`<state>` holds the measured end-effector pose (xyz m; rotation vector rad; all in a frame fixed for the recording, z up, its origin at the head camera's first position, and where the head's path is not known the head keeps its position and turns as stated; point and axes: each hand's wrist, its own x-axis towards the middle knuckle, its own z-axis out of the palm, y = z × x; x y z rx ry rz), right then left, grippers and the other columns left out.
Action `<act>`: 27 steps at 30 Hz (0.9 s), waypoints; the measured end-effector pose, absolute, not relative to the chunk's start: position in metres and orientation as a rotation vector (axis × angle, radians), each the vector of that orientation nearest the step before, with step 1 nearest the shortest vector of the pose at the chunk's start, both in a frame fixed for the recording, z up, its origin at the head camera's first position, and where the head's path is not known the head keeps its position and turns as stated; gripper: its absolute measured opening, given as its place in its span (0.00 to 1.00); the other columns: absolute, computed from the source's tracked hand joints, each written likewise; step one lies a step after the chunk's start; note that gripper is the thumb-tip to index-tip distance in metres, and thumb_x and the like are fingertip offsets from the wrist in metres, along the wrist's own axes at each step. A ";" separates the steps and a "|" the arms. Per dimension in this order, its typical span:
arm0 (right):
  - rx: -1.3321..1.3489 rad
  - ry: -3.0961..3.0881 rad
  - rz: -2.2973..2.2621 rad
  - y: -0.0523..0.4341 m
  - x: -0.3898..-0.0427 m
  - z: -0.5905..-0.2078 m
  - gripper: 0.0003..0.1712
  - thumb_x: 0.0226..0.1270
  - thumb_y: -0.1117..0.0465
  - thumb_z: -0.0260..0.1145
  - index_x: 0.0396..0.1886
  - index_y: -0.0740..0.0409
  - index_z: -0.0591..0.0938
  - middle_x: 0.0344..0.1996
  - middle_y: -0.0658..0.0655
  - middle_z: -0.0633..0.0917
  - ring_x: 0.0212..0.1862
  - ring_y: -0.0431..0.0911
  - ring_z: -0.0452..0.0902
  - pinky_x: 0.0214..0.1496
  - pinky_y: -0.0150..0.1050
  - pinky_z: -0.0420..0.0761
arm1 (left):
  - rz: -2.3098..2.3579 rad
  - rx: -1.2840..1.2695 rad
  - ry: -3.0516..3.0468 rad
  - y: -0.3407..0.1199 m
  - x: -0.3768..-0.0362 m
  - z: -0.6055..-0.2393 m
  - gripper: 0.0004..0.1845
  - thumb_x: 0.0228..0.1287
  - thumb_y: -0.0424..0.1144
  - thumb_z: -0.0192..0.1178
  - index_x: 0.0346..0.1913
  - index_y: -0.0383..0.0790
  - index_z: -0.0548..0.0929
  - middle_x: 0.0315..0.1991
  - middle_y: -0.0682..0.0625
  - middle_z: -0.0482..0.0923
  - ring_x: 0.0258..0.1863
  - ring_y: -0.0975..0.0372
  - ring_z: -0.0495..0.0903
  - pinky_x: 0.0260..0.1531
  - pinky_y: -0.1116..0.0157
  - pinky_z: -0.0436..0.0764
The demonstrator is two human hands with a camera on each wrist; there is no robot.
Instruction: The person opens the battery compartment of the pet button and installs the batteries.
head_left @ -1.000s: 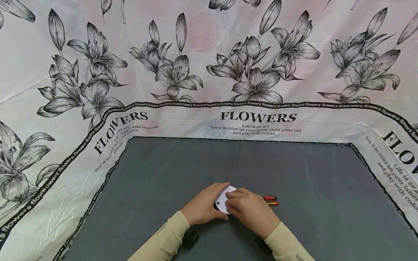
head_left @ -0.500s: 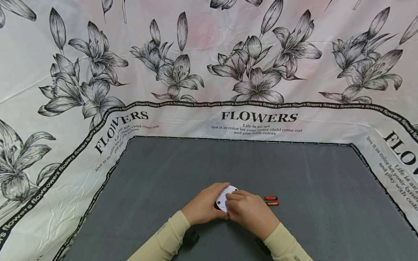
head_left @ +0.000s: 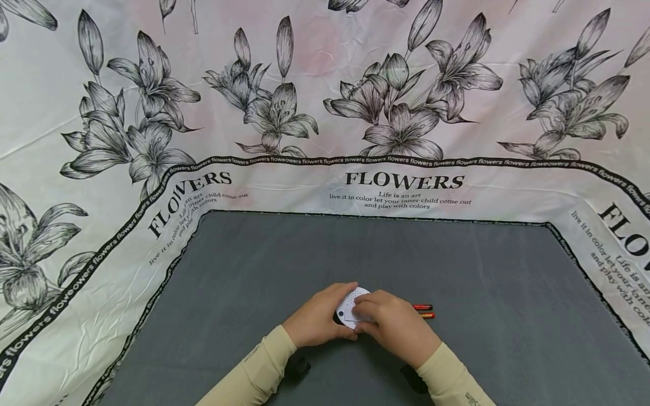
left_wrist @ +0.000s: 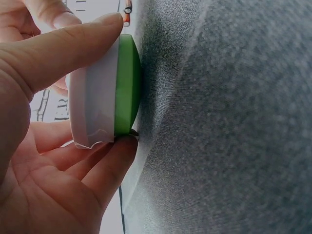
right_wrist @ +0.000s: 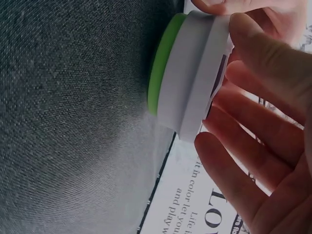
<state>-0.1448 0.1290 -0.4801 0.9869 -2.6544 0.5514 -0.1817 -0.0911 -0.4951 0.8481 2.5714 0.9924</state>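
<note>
Nearest you, your left hand (head_left: pixel 317 321) and right hand (head_left: pixel 396 327) meet over the gray mat (head_left: pixel 457 270), both curled round one small round device (head_left: pixel 349 307), white with a green base. It sits between your palms, flat face up, green side down toward the mat. Your left thumb and fingers (left_wrist: pixel 73 44) pinch its rim; your right fingers (right_wrist: pixel 263 53) wrap the opposite edge and top. Just beyond your right hand lie two red batteries (head_left: pixel 424 311), long axes running left-right, nearer the right hand. Farther off, the flowered cloth (head_left: pixel 325 113) rises behind.
</note>
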 end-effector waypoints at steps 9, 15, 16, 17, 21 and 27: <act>0.901 -2.674 0.626 0.130 -0.147 -0.481 0.13 0.55 0.61 0.87 0.37 0.46 0.92 0.50 0.48 0.93 0.51 0.43 0.88 0.48 0.41 0.90 | 0.987 0.846 2.562 -0.091 -0.183 -0.495 0.54 0.60 0.47 0.83 0.85 0.43 0.64 0.79 0.50 0.71 0.73 0.59 0.76 0.71 0.57 0.79; 0.964 -2.604 0.581 0.127 -0.146 -0.481 0.15 0.56 0.62 0.87 0.29 0.42 0.86 0.47 0.46 0.92 0.48 0.40 0.87 0.42 0.37 0.88 | 0.990 0.840 2.564 -0.091 -0.182 -0.495 0.54 0.60 0.47 0.83 0.85 0.44 0.64 0.79 0.51 0.71 0.74 0.60 0.75 0.72 0.57 0.79; 0.969 -2.596 0.573 0.127 -0.146 -0.481 0.16 0.56 0.63 0.86 0.29 0.42 0.85 0.47 0.46 0.92 0.47 0.39 0.86 0.41 0.36 0.88 | 0.989 0.841 2.565 -0.091 -0.182 -0.495 0.54 0.60 0.47 0.83 0.85 0.44 0.64 0.79 0.51 0.71 0.75 0.60 0.75 0.72 0.58 0.79; 0.970 -2.590 0.566 0.127 -0.146 -0.481 0.16 0.56 0.63 0.85 0.28 0.43 0.84 0.47 0.46 0.92 0.47 0.39 0.86 0.41 0.36 0.87 | 0.989 0.840 2.565 -0.091 -0.182 -0.495 0.54 0.60 0.47 0.83 0.85 0.44 0.64 0.79 0.50 0.71 0.75 0.60 0.75 0.72 0.58 0.79; 0.965 -2.574 0.537 0.125 -0.146 -0.482 0.16 0.56 0.64 0.84 0.28 0.43 0.84 0.46 0.46 0.93 0.46 0.39 0.86 0.39 0.33 0.85 | 0.984 0.838 2.564 -0.091 -0.182 -0.495 0.54 0.61 0.47 0.83 0.85 0.43 0.64 0.80 0.50 0.71 0.75 0.60 0.75 0.72 0.58 0.79; 0.969 -2.571 0.508 0.125 -0.146 -0.482 0.15 0.55 0.64 0.84 0.27 0.44 0.84 0.45 0.47 0.93 0.44 0.40 0.87 0.37 0.34 0.85 | 0.976 0.835 2.561 -0.091 -0.182 -0.495 0.54 0.61 0.48 0.82 0.85 0.44 0.63 0.80 0.50 0.70 0.75 0.59 0.75 0.72 0.57 0.79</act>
